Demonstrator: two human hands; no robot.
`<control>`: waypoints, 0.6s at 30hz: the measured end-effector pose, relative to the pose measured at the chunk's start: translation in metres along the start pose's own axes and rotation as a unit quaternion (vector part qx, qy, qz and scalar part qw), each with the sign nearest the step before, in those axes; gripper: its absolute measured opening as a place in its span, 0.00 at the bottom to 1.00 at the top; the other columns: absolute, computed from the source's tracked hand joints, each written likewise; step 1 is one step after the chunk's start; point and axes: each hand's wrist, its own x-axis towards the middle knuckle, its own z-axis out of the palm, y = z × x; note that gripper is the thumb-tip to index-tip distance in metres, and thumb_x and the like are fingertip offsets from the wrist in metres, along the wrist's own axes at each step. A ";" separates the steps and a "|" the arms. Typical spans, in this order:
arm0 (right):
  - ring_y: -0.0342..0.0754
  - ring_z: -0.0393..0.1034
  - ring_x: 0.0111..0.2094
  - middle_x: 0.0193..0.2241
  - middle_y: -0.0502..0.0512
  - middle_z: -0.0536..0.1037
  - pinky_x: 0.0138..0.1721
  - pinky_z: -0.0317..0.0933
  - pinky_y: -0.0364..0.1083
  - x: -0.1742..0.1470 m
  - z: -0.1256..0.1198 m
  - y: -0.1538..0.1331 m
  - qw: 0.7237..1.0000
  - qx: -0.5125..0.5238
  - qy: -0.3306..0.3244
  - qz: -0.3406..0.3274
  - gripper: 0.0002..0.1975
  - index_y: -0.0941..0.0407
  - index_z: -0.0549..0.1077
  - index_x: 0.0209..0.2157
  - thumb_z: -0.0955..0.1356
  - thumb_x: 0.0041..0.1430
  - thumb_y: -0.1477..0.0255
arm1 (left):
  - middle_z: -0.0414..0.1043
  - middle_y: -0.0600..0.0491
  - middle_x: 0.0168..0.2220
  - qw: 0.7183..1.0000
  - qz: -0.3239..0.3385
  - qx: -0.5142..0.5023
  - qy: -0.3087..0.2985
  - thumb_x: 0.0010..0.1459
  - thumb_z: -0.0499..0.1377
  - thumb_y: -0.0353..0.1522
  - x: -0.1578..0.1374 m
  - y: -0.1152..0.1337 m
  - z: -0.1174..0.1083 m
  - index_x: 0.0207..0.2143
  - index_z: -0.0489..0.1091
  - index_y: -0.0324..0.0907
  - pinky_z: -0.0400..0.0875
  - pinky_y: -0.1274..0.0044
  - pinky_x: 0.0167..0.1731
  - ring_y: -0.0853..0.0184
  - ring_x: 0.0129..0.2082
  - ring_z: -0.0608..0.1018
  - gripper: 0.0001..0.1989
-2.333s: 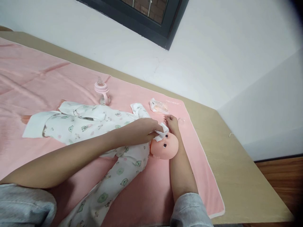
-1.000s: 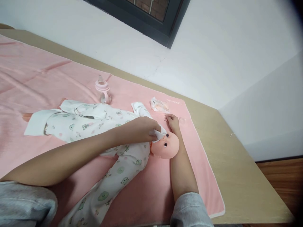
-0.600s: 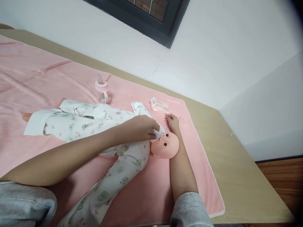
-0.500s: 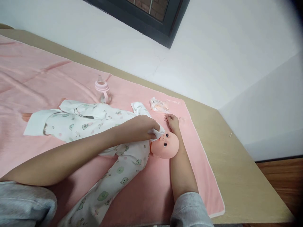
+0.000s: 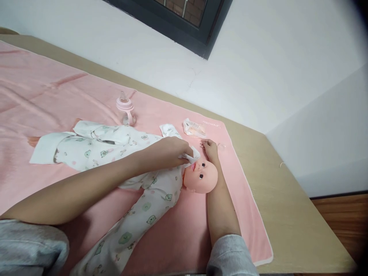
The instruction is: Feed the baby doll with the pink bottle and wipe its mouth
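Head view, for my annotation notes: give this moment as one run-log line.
doll: on pink blanket; left hand: holding white cloth beside its mouth; right hand: near plastic packet; bottle: on blanket

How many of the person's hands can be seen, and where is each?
2: the left hand pinches a white tissue by the doll's head; the right hand is beyond that head, near the see-through packet.
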 end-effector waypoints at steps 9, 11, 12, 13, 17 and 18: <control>0.42 0.71 0.28 0.27 0.50 0.78 0.41 0.68 0.46 -0.003 0.000 -0.004 1.000 0.005 -0.003 0.004 0.08 0.57 0.74 0.32 0.64 0.51 0.75 | 0.74 0.53 0.35 1.000 -0.012 -0.011 -0.007 0.54 0.54 0.21 0.000 0.000 0.000 0.38 0.80 0.48 0.60 0.77 0.31 0.65 0.35 0.75 0.19; 0.42 0.71 0.28 0.27 0.50 0.78 0.41 0.68 0.46 -0.004 0.000 -0.005 1.000 0.005 -0.003 0.005 0.08 0.57 0.74 0.32 0.64 0.51 0.75 | 0.75 0.53 0.37 1.000 -0.015 -0.012 -0.008 0.53 0.53 0.19 0.001 -0.001 0.000 0.40 0.81 0.48 0.61 0.77 0.33 0.65 0.37 0.75 0.22; 0.42 0.71 0.28 0.27 0.50 0.78 0.40 0.68 0.46 -0.004 0.000 -0.005 1.000 0.005 -0.004 0.004 0.08 0.57 0.74 0.32 0.64 0.51 0.75 | 0.75 0.53 0.37 1.000 -0.016 -0.011 -0.009 0.53 0.52 0.19 0.001 -0.001 0.000 0.41 0.81 0.48 0.62 0.77 0.34 0.65 0.37 0.75 0.23; 0.42 0.71 0.28 0.27 0.50 0.78 0.40 0.68 0.46 -0.004 0.000 -0.005 1.000 0.005 -0.004 0.004 0.08 0.57 0.74 0.32 0.64 0.51 0.75 | 0.75 0.53 0.37 1.000 -0.016 -0.010 -0.010 0.53 0.52 0.18 0.001 -0.001 0.000 0.41 0.80 0.48 0.63 0.77 0.34 0.65 0.38 0.76 0.24; 0.43 0.71 0.28 0.27 0.50 0.78 0.40 0.68 0.46 -0.003 0.000 -0.003 1.000 0.003 -0.004 0.002 0.08 0.57 0.74 0.32 0.64 0.51 0.74 | 0.76 0.52 0.38 1.000 -0.021 -0.001 -0.013 0.53 0.51 0.18 0.003 0.000 -0.001 0.43 0.80 0.48 0.64 0.77 0.35 0.65 0.38 0.76 0.25; 0.43 0.71 0.28 0.27 0.50 0.78 0.41 0.68 0.46 -0.003 0.000 -0.003 1.000 0.002 -0.004 0.001 0.08 0.57 0.74 0.32 0.64 0.51 0.74 | 0.76 0.52 0.39 1.000 -0.023 -0.002 -0.013 0.53 0.51 0.18 0.003 0.000 0.000 0.43 0.80 0.48 0.64 0.77 0.36 0.65 0.39 0.76 0.25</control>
